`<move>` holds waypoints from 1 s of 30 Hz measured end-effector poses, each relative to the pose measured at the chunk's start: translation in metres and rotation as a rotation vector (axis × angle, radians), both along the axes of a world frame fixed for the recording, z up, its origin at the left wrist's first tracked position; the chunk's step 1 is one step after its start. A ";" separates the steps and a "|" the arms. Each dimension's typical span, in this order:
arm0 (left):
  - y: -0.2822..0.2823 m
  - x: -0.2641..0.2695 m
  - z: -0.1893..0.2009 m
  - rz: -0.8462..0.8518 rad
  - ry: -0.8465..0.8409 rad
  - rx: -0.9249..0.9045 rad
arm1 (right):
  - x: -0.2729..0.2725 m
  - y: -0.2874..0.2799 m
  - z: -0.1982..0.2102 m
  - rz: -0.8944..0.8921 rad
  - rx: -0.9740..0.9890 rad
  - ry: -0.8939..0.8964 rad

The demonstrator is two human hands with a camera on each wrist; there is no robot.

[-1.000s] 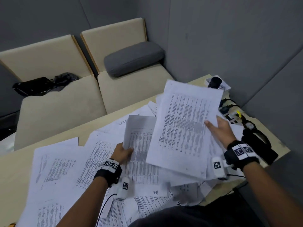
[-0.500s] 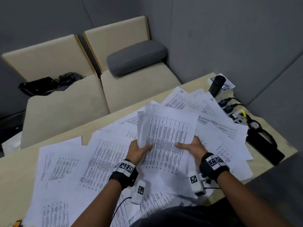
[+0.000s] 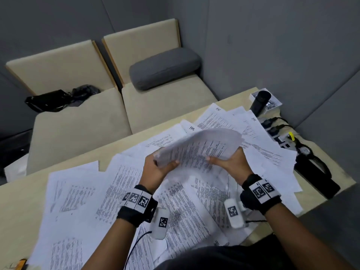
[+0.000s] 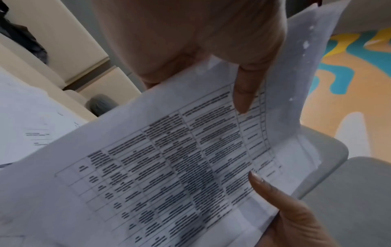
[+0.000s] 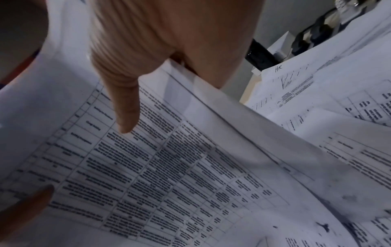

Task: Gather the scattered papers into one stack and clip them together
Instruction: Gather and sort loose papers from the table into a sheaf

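Note:
A thin bundle of printed sheets [image 3: 198, 147] hangs tilted above the middle of the table, curling at its far edge. My left hand [image 3: 165, 165] pinches its left edge, thumb on top. My right hand [image 3: 220, 160] pinches its right edge the same way. The left wrist view shows my left thumb [image 4: 243, 95] lying on the bundle's table-printed top sheet [image 4: 169, 167]. My right thumb [image 5: 127, 117] presses that top sheet [image 5: 180, 167] in the right wrist view. Many loose printed papers [image 3: 87, 191] lie spread and overlapping over the wooden table [image 3: 19, 201].
A black cylinder [image 3: 260, 102] and a small white box [image 3: 273, 100] stand at the table's far right corner. A power strip with plugs [image 3: 278, 133] and a black strapped device [image 3: 315, 172] lie along the right edge. Beige seats with a grey cushion [image 3: 165, 67] are behind.
My right hand brought its large raised sheet down onto the sheet in my left hand. Both hands now hold the sheets as one bundle, tipped flatter and lifted over the table.

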State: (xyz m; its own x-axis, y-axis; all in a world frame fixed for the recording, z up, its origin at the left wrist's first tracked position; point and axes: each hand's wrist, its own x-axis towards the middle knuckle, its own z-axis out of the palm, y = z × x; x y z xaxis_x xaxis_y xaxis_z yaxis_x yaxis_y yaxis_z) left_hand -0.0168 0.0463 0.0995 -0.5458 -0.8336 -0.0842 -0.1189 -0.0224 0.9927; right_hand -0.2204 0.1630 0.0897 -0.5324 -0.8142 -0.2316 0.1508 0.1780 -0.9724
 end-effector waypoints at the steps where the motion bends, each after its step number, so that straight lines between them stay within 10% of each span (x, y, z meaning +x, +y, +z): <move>1: -0.001 0.001 -0.002 0.004 -0.005 0.017 | 0.001 0.000 -0.003 -0.004 0.013 -0.001; 12: -0.011 -0.014 0.023 0.110 0.171 0.010 | -0.011 -0.015 -0.017 -0.076 0.080 -0.057; 19: -0.012 -0.012 -0.062 0.001 -0.249 0.131 | 0.007 -0.017 -0.072 -0.027 0.266 0.013; 30: -0.035 0.087 -0.062 0.210 -0.421 0.126 | 0.033 -0.021 -0.091 0.228 0.423 0.177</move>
State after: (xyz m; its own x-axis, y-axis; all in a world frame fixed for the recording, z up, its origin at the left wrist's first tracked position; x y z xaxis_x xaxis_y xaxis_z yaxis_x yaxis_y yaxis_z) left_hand 0.0702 0.0118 0.0374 -0.2635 -0.8914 -0.3687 -0.4898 -0.2056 0.8473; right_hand -0.1870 0.1418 -0.0012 -0.4133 -0.7684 -0.4886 -0.0979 0.5710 -0.8151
